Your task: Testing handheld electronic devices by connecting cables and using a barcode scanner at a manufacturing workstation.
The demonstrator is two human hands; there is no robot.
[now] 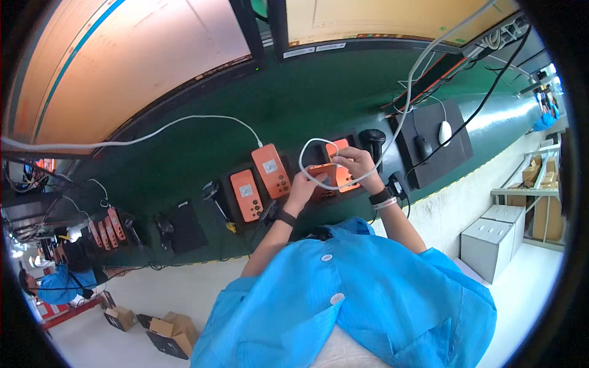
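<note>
My left hand (pixel 301 190) is closed around an orange phone (pixel 323 173), holding it tilted above the dark green bench. Close beside it, my right hand (pixel 359 165) pinches the end of a white cable (pixel 305 148), which loops around the held phone. Whether the plug is in the phone is hidden by my fingers. Partly under my right hand lies another orange phone (pixel 348 178), and one more (pixel 336 146) shows just beyond it. Left of my hands, an orange phone (pixel 267 167) has a white cable at its top end; an orange phone (pixel 246 192) lies next to it.
A black handheld scanner (pixel 372 138) stands right of my hands, another (pixel 211 191) to the left. Two mice, one black (pixel 423 147) and one white (pixel 445 132), sit on a dark mat (pixel 455 154). Monitors (pixel 153 67) line the back. Far left, a person in blue (pixel 59 286) is at the bench.
</note>
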